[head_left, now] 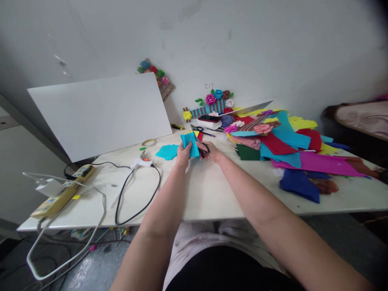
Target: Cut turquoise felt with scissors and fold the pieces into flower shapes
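Observation:
My left hand (182, 154) is closed on a folded piece of turquoise felt (190, 144), held upright above the white table (206, 194). My right hand (211, 152) grips black-handled scissors (204, 150), whose blades meet the felt's right edge. A loose turquoise felt scrap (167, 151) lies flat on the table just left of my left hand. Both forearms reach out from the bottom of the picture.
A heap of coloured felt sheets (291, 149) covers the table's right side. Felt flower crafts (216, 101) stand by the wall. A white board (103, 113) leans at the left. A glue gun (141, 163), black cable, power strip (62, 190) and tape roll (148, 142) lie on the left.

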Tool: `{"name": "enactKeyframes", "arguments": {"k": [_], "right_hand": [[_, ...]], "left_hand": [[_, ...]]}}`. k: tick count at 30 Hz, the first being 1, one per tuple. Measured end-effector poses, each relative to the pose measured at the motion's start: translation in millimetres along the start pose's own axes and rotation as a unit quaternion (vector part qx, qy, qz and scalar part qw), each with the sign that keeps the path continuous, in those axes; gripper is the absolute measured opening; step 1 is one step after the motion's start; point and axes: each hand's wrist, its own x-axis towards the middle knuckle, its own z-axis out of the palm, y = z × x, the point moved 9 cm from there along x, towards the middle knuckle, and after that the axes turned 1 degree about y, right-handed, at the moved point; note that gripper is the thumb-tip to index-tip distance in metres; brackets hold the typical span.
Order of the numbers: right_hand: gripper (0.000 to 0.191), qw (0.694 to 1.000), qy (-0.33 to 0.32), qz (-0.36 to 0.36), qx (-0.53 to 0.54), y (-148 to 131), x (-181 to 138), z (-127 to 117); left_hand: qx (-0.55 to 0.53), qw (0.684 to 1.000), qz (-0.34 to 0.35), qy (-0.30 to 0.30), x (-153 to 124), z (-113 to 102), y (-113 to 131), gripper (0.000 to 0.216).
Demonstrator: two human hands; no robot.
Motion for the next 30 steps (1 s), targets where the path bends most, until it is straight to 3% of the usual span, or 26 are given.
{"name": "enactKeyframes", "arguments": {"k": [30], "right_hand": [[0.038, 0.999, 0.034, -0.004, 0.000, -2.5, -0.7, -2.7]], "left_hand": [[0.007, 1.000, 0.011, -0.002, 1.3, -0.3, -1.1, 0.031]]}}
